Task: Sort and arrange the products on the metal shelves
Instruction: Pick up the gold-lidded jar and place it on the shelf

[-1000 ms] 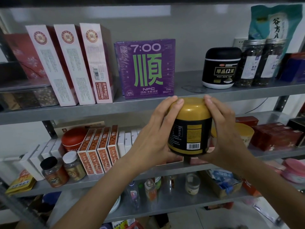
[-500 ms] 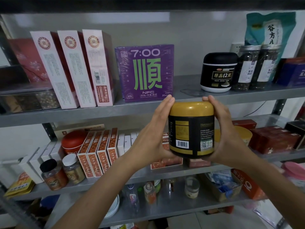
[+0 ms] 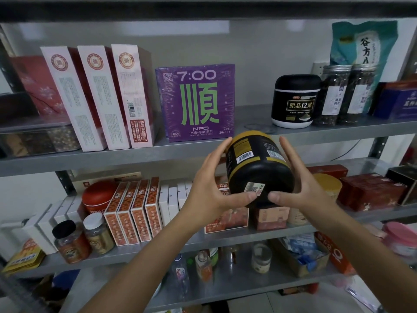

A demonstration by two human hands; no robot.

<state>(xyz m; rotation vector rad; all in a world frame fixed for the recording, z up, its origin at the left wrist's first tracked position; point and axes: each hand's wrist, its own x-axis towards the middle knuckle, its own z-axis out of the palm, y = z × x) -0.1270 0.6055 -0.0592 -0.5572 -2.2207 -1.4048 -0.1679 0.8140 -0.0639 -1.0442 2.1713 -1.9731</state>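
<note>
A black jar with a gold lid [image 3: 257,168] is held in the air in front of the metal shelves, tilted so its lid points away and its black base faces me. My left hand [image 3: 216,188] grips its left side, thumb under the base. My right hand [image 3: 295,186] grips its right side, thumb also at the base. Just above and behind it runs the upper shelf [image 3: 252,129], where a bare stretch lies between the purple 7:00 box [image 3: 196,102] and a black jar with a white base [image 3: 295,101].
The upper shelf also carries three pink-white boxes [image 3: 99,96], two glass jars [image 3: 348,93] and a teal bag [image 3: 363,46]. On the middle shelf [image 3: 225,240] stand orange boxes [image 3: 133,211], a red tin [image 3: 98,195], small jars [image 3: 83,240] and dark red boxes [image 3: 370,190].
The jar has risen toward the upper shelf and tipped from upright, lid now pointing away and base toward me. Both thumbs have shifted under its base.
</note>
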